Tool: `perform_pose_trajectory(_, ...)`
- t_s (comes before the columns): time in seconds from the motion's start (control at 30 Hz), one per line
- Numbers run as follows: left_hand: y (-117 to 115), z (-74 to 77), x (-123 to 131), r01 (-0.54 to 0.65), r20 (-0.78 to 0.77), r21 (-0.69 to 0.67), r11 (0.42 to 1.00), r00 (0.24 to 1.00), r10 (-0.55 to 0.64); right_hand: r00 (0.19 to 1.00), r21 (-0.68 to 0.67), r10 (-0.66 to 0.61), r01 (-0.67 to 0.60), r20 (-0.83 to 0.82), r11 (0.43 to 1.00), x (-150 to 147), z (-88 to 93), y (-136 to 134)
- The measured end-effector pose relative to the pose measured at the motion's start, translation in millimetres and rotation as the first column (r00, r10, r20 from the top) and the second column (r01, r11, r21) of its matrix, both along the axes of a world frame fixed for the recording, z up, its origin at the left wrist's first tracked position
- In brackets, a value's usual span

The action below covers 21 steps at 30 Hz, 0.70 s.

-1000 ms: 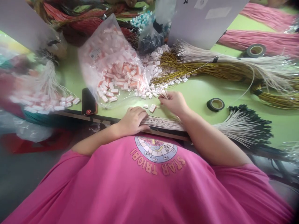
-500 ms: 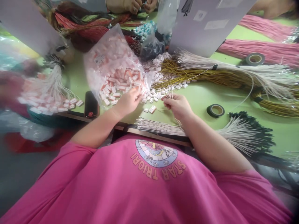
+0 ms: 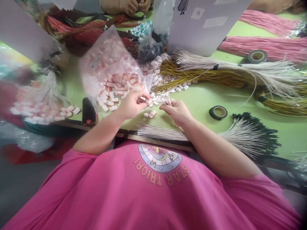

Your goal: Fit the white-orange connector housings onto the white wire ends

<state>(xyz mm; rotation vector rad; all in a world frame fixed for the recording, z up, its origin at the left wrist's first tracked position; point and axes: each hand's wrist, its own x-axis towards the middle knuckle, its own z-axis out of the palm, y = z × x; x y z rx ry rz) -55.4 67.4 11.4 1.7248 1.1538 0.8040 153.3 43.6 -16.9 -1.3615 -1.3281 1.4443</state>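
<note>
My left hand point(image 3: 134, 104) is closed in a pinch near the table's middle, with a small white connector housing point(image 3: 143, 99) at its fingertips; the fingers partly cover it. My right hand point(image 3: 177, 112) is closed round a small bunch of white wires point(image 3: 166, 99), whose ends fan out above the fingers. The two hands are a short gap apart. Just below that gap lie a few white connector housings point(image 3: 152, 114) on the green table point(image 3: 199, 99). A clear bag point(image 3: 96, 60) of white and orange housings lies open beyond my left hand.
Black tape rolls point(image 3: 218, 112) and bundles of yellow-brown wires point(image 3: 225, 78) lie to the right. White wires with black ends point(image 3: 249, 135) lie along the front edge. On the left are a dark phone point(image 3: 88, 110) and wired housings point(image 3: 45, 110). Another person's hands point(image 3: 131, 6) work across the table.
My left hand has shifted from beside the open bag's housings toward the wires in my right hand, a small white housing now showing at its fingertips. My right hand still holds the wires.
</note>
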Motion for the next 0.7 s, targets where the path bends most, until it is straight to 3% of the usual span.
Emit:
perform_pose_trajectory(0.1,-7.3,-11.9,12.2,0.111,0.315,-0.313,0.943,0.949,-0.007,0.998,0.005,-0.008,0.009,-0.057,1.0,0.0,0.0,-1.3)
perform_pose_trajectory(0.2,-6.7,-27.1,18.6,0.141,0.422,-0.464,0.875,0.903,0.078,0.999,0.02,0.002,-0.001,-0.039,1.0,-0.8,0.1,-2.4)
perform_pose_trajectory(0.43,-6.8,-40.0,19.3,0.233,0.499,-0.533,0.814,0.863,0.08,0.993,0.068,0.035,-0.043,0.114,0.997,-3.6,2.9,-4.3)
perform_pose_trajectory(0.7,-8.9,-40.5,21.2,0.158,0.436,-0.522,0.838,0.894,0.103,0.974,0.149,0.009,-0.044,0.225,0.988,-5.0,0.3,-4.4)
